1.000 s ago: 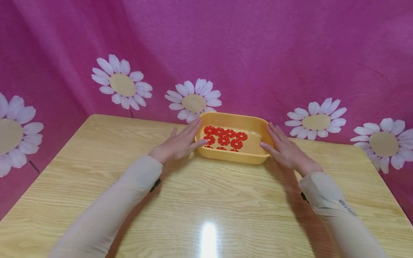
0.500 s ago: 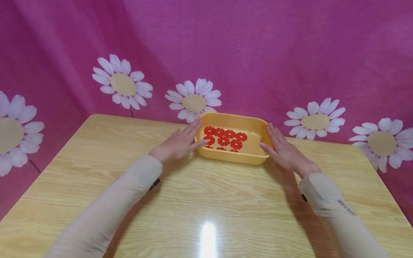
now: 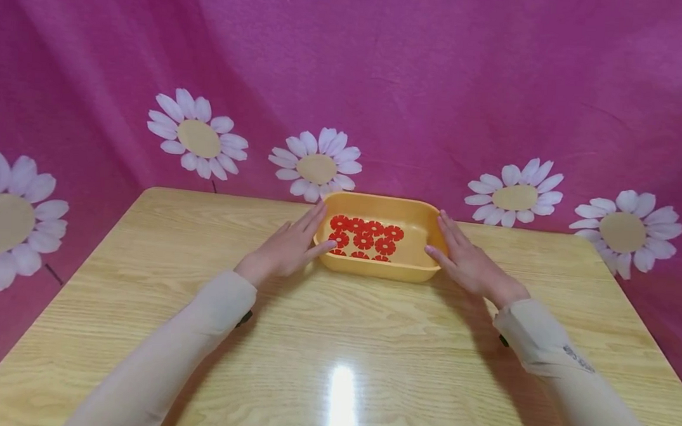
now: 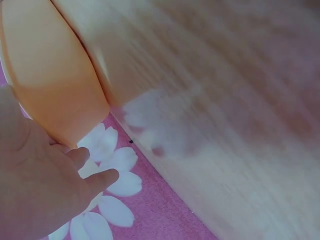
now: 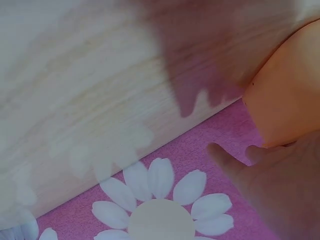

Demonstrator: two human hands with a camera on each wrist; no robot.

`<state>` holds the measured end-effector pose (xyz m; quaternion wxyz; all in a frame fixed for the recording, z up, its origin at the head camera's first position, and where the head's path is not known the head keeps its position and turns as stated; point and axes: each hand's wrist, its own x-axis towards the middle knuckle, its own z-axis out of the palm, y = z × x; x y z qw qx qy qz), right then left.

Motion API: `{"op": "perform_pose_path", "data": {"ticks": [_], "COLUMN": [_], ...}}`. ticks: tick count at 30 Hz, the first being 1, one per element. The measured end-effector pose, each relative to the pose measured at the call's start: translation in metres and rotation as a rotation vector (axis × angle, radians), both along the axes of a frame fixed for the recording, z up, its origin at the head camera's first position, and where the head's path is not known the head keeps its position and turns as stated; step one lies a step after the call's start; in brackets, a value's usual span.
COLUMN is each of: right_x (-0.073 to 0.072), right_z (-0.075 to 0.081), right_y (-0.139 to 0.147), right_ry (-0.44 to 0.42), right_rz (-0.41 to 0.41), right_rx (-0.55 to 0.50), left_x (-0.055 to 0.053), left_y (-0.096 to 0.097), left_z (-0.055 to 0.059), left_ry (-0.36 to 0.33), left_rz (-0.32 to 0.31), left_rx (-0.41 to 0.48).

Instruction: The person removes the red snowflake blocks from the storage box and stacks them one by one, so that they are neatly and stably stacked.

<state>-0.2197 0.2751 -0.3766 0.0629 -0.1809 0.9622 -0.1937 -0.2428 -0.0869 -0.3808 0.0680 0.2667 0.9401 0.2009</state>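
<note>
Probably light but stiff, that yellow tub (image 3: pixel 378 270) I'd take by its short ends, where left hand (image 3: pixel 282 246) and right hand (image 3: pixel 469 262) rest, fingers straight, slightly spread.

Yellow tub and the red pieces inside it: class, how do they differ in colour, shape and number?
Colour: the tub is yellow; the pieces are red.
Shape: the tub is a long container with raised walls; the pieces are small and round with notched edges.
Number: there is one tub but several pieces.
Shared: both have rounded outlines.
</note>
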Motion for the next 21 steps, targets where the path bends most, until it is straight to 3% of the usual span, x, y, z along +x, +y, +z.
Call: {"op": "perform_pose_path", "data": {"ticks": [12,21], "right_x": [0.031,0.061], "right_z": [-0.001,-0.004], "right_y": [-0.007,-0.015], "right_ry": [0.041,0.075], "right_rz": [0.018,0.032], "right_rx": [-0.001,-0.009], "left_x": [0.037,0.068], "left_y": [-0.007,-0.015], "left_z": [-0.002,-0.001], "left_ry": [0.06,0.064], "left_rz": [0.011,0.026], "left_rx": [-0.01,-0.009]}}
